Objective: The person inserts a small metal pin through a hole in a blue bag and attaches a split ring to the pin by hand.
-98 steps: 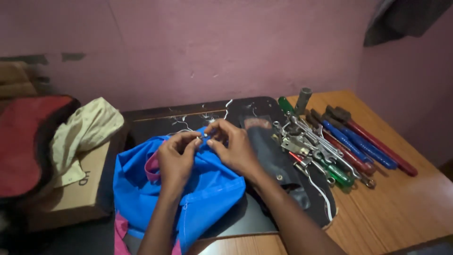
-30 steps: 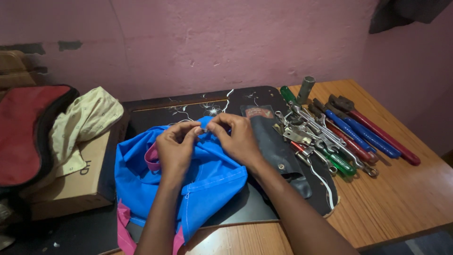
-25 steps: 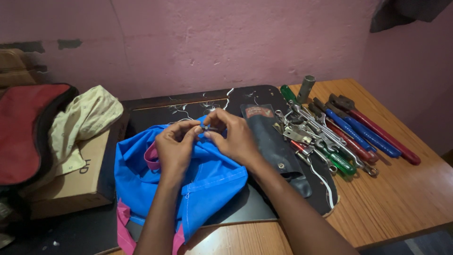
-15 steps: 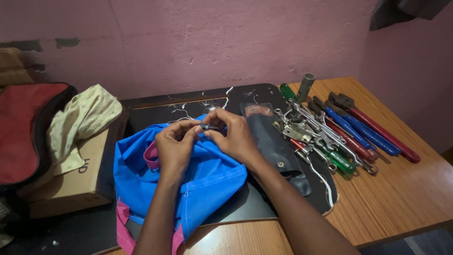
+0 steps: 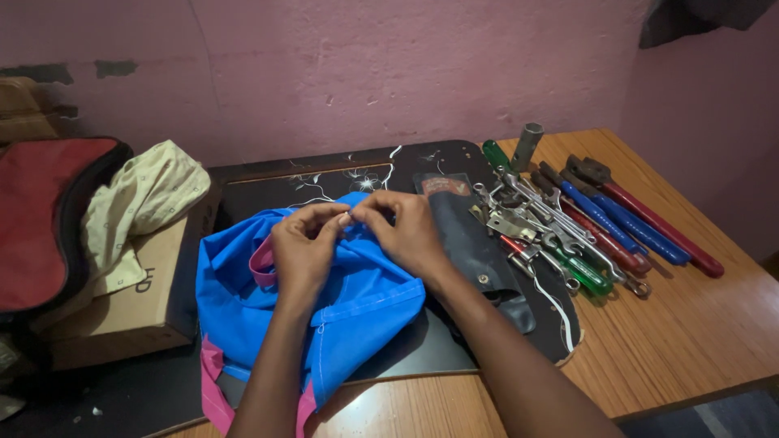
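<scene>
On the dark mat [image 5: 422, 357] covering the wooden table [image 5: 698, 341], a blue cloth [image 5: 357, 304] with pink trim lies bunched beneath both hands. Left hand [image 5: 302, 250] and right hand [image 5: 403, 229] meet fingertip to fingertip at the cloth's upper edge, each pinched narrow on a fold of the fabric; whether anything small sits between the fingertips cannot be told. Just right of the right hand lies a black pouch [image 5: 475, 243], and beyond it a spread of wrenches [image 5: 527, 215] and screwdrivers [image 5: 617, 223] with blue, red and green handles. Left of the cloth, a cardboard box [image 5: 134, 312] carries a cream cloth [image 5: 142, 203], beside a red bag [image 5: 36, 219].
</scene>
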